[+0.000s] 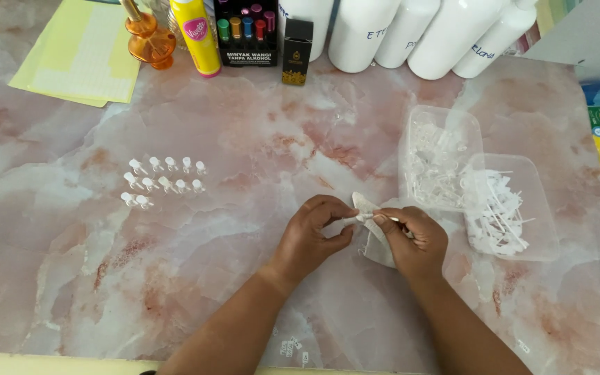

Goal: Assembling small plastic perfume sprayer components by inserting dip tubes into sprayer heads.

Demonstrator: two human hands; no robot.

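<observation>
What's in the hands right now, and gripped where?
Both hands pinch one small white plastic piece: left hand fingertips at its left end, right hand at its right end. Exact part shape is too small to tell.

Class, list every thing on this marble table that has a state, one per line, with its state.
left hand: pinching a small white part
right hand: gripping a thin white piece
white cloth: crumpled under the hands
small white parts: laid in rows
two clear tubs: open, lidless, part-filled
yellow bottle: upright
white bottles: upright
</observation>
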